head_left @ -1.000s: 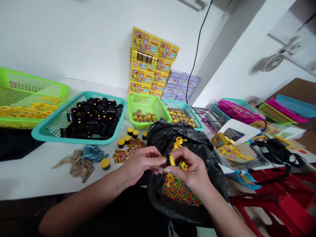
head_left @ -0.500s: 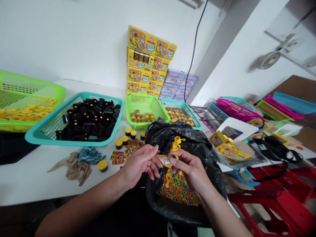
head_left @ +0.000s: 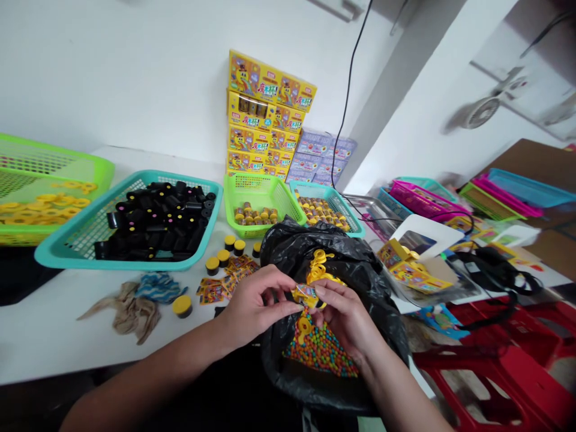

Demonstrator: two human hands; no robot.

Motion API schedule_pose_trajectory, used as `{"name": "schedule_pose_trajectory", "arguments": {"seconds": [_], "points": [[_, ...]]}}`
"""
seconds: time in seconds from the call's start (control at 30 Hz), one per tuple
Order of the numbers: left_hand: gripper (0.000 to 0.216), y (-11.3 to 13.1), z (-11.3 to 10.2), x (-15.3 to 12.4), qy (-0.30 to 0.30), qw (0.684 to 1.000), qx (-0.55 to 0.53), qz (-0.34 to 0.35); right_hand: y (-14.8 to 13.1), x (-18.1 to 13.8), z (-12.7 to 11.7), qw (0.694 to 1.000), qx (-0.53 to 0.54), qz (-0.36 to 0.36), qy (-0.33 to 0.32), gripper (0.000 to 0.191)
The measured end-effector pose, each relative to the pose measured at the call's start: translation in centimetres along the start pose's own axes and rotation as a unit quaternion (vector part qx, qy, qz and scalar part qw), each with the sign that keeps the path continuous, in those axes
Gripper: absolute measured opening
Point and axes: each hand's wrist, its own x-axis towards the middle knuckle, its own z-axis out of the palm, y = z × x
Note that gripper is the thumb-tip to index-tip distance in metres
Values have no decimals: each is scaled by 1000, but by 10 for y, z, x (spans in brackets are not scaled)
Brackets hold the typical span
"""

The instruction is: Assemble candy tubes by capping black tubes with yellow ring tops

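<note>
My right hand [head_left: 344, 309] grips a small cup with a colourful printed label [head_left: 306, 295], tilted on its side. The thumb and fingers of my left hand [head_left: 263, 303] close on the cup's left end. Below both hands, a black plastic bag [head_left: 382, 336] lies open around many small coloured candy balls [head_left: 317, 354]. Yellow plastic ring-shaped pieces [head_left: 320, 264] lie in the bag too, just beyond my fingers. Left of the bag are loose printed labels [head_left: 216, 289] and several black cups with yellow lids [head_left: 212, 265].
A teal basket [head_left: 49, 255] holds black cups, beside a green basket [head_left: 96, 165] of yellow pieces. Filled cups sit in a green basket [head_left: 288, 204] and a blue basket [head_left: 357, 227]. Yellow boxes [head_left: 270, 90] are stacked behind. A cloth [head_left: 130, 312] lies left; red stools [head_left: 508, 372] stand right.
My left fingers, loosely spread beside the cup before, have closed on its left end. The cup has turned slightly in my right hand. The view has shifted a little.
</note>
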Motion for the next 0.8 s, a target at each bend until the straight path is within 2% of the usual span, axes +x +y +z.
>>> {"name": "schedule_pose_trajectory", "arguments": {"seconds": [0.2, 0.27, 0.4, 0.53, 0.63, 0.8], "points": [[17, 3, -4, 1, -25, 999, 2, -23, 0, 1, -3, 998, 38, 41, -33, 30], [16, 4, -2, -2, -22, 1000, 0, -9, 1, 2, -3, 998, 39, 44, -37, 30], [12, 4, 1, -8, 31, 998, 14, 47, 3, 2, -5, 997, 42, 46, -46, 30], [11, 3, 3, -7, 20, 994, 79, 74, 4, 2, -5, 996, 45, 45, -60, 30], [15, 3, 3, -5, 20, 992, 107, 58, 4, 3, -4, 996, 44, 49, -57, 29], [13, 4, 4, -6, 43, 996, 75, 1, 5, 3, -3, 997, 60, 39, -38, 28]]}}
